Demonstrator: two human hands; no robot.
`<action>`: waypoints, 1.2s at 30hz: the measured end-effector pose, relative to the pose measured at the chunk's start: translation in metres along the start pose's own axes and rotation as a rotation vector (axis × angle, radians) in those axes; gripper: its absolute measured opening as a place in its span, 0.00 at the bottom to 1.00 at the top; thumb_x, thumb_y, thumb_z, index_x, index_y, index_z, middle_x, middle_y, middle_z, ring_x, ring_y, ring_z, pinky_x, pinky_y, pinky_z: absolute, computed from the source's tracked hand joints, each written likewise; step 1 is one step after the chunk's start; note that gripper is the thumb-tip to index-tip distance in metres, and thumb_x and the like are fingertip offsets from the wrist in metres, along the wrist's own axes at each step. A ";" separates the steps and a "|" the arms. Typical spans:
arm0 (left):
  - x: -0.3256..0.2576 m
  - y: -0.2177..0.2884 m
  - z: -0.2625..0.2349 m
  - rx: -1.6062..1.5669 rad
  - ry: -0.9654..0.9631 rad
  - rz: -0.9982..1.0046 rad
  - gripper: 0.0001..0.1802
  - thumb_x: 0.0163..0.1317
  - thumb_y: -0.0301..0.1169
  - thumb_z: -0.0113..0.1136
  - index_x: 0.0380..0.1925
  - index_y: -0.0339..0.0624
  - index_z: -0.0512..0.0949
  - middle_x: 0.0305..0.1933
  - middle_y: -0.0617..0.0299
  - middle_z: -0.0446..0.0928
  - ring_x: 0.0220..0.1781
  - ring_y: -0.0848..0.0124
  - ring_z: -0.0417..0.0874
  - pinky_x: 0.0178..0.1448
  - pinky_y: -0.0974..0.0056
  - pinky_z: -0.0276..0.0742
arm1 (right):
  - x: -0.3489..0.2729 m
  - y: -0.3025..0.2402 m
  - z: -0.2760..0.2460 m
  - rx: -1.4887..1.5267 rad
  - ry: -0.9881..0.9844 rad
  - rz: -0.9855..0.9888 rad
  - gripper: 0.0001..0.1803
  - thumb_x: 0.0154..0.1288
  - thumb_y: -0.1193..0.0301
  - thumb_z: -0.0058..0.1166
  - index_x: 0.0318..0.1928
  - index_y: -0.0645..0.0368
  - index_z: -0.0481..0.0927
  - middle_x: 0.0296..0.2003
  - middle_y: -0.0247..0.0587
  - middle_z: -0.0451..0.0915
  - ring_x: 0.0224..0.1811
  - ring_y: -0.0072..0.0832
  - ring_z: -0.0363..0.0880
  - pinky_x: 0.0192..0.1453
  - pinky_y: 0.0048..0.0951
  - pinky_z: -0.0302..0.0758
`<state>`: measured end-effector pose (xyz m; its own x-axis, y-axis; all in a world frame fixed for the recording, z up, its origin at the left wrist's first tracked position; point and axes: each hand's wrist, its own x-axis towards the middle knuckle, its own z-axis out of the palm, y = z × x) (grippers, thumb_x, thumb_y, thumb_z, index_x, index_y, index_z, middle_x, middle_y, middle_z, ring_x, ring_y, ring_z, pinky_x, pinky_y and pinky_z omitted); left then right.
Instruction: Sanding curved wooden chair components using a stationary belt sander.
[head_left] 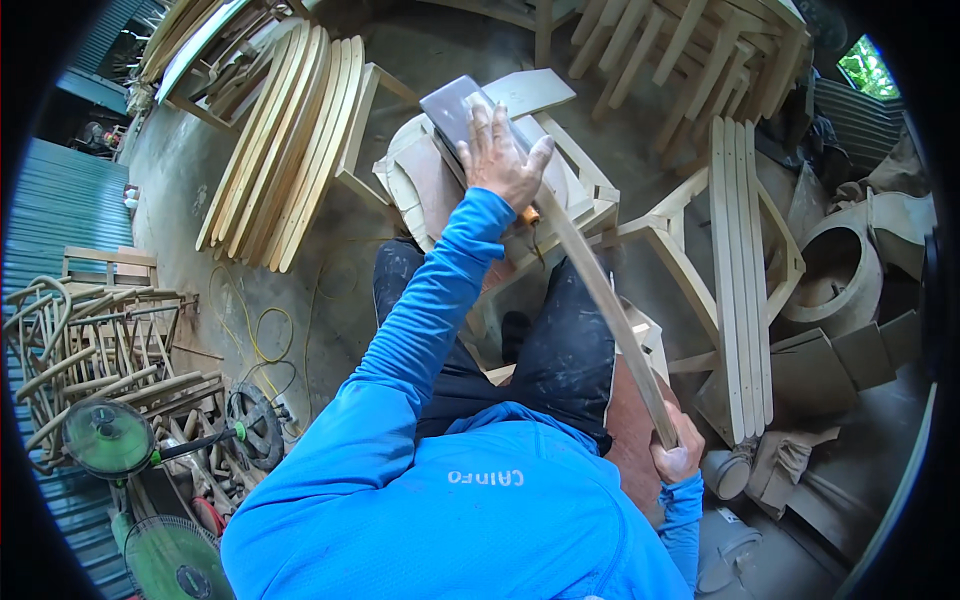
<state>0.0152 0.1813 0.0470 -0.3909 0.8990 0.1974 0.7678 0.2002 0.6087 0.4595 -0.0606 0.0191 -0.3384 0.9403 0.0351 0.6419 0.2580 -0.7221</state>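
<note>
A long, narrow wooden strip (600, 290) slants from the grey flat surface (447, 108) at the top down to my lower right. My right hand (680, 450) is closed round its near end, beside my thigh. My left hand (500, 155) lies with fingers stretched and thumb apart over the strip's far end, against the grey surface. What is under the palm is hidden. Just below that hand is a small orange-handled piece (530, 215). Pale, dusty boards (415, 185) surround the grey surface.
Curved wooden slats (290, 140) rest on a frame at the left, and straight slats (740, 290) on another at the right. More wooden frames (690, 50) are stacked behind. Two green fans (108, 438) stand at lower left, near a yellow cable (268, 340). A round dusty drum (830, 275) sits at right.
</note>
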 end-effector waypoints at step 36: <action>0.126 -0.123 0.019 0.429 -0.122 -0.121 0.45 0.66 0.44 0.45 0.80 0.38 0.48 0.87 0.50 0.39 0.88 0.52 0.34 0.86 0.42 0.29 | 0.113 -0.012 0.058 -0.487 -0.029 -0.130 0.28 0.47 0.78 0.65 0.54 0.56 0.78 0.36 0.46 0.78 0.41 0.50 0.80 0.46 0.46 0.77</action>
<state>-0.1188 0.2774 -0.0176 -0.4474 0.8936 0.0370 0.8712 0.4260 0.2440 0.3735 0.0299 -0.0080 -0.4513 0.8888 0.0791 0.8374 0.4525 -0.3065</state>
